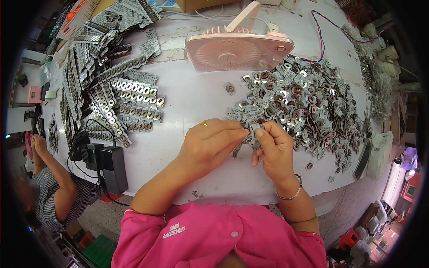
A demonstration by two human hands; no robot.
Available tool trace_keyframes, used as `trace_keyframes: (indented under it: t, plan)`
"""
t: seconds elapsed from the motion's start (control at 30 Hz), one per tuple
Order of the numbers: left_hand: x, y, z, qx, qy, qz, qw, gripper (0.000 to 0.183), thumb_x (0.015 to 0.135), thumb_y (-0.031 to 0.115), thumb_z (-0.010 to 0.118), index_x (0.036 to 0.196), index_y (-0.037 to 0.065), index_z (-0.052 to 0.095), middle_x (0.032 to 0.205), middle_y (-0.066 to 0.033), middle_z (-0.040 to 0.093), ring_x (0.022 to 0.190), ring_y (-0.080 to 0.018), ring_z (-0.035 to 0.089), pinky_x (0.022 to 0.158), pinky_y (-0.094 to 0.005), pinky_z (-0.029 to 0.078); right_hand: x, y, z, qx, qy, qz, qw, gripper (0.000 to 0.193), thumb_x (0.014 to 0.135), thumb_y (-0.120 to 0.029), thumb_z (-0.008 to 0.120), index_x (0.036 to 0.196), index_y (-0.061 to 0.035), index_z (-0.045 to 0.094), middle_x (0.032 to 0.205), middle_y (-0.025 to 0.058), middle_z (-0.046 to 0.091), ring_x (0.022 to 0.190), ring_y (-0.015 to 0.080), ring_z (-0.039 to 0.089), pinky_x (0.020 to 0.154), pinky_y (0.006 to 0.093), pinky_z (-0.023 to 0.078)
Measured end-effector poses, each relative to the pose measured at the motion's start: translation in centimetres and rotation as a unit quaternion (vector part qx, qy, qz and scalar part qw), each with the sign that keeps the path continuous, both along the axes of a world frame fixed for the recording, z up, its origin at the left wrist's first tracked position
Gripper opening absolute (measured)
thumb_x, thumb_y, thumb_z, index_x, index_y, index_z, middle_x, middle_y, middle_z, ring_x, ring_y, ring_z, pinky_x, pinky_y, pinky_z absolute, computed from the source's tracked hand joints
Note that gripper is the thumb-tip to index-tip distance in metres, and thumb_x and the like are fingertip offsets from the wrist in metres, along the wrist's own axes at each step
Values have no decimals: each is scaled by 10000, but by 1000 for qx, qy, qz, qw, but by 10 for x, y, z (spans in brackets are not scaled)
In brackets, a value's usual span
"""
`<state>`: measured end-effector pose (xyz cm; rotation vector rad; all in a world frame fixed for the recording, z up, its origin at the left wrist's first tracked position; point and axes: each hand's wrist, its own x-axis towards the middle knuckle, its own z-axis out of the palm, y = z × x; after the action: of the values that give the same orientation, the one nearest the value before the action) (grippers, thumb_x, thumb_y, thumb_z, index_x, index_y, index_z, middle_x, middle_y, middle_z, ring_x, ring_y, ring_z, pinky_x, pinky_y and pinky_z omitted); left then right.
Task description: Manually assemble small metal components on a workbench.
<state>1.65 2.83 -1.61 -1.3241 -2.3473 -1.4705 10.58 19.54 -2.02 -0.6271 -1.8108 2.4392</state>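
Observation:
My right hand (274, 145) is closed, thumb against fingers, around a small stack of grey metal pieces (255, 131). My left hand (210, 142), with a ring on one finger, reaches in from the left. Its fingertips are pinched together right beside those pieces; whatever they grip is hidden. Just beyond and to the right of both hands spreads a big heap of loose small metal parts (308, 107) with round brown or shiny centres. One single metal part (229, 88) lies apart on the white table (178, 98), left of the heap.
A pink fan (237, 51) stands behind the heap. Rows of joined metal parts (134, 94) are stacked at the left. Black power adapters (114, 167) with cables sit near the front left edge. Another person (58, 192) is at the far left. A red-blue wire (319, 33) lies at the back right.

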Motion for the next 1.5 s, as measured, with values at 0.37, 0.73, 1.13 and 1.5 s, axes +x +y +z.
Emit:
trace_keyframes:
  t: [0.37, 0.73, 1.13, 1.5]
  plan:
    - [-13, -10, 6, 71, -491, -10, 868, 209, 837, 24, 752, 1037, 23, 692, 1022, -39, 668, 901, -97, 634, 809, -243, 515, -8, 21, 1, 375, 90, 52, 921, 161, 924, -130, 674, 980, 20, 698, 672, 52, 633, 567, 85, 588, 538, 233, 463]
    - [-18, -20, 7, 26, -484, -35, 874, 189, 800, 16, 786, 954, 6, 676, 933, -50, 697, 822, -99, 641, 743, -240, 523, -3, 27, 19, 141, -24, 138, 980, 175, 913, -161, 698, 927, 8, 742, 643, 33, 645, 565, 48, 581, 480, 211, 429]
    - [-15, -15, 6, 114, -621, -93, 770, 139, 802, 0, 774, 886, -9, 663, 906, -117, 680, 758, -131, 628, 661, -247, 520, 1, 12, 13, -88, -19, 190, 978, 183, 992, -164, 574, 959, 9, 623, 669, -17, 557, 524, 62, 555, 443, 199, 438]
    - [-4, 1, -3, 79, -118, -28, 989, 192, 807, -109, 683, 965, -2, 659, 940, -126, 676, 814, -176, 652, 703, -270, 528, 2, 9, -5, 174, 32, 86, 980, 203, 998, -178, 554, 849, -42, 580, 636, -48, 522, 503, 28, 470, 427, 202, 348]
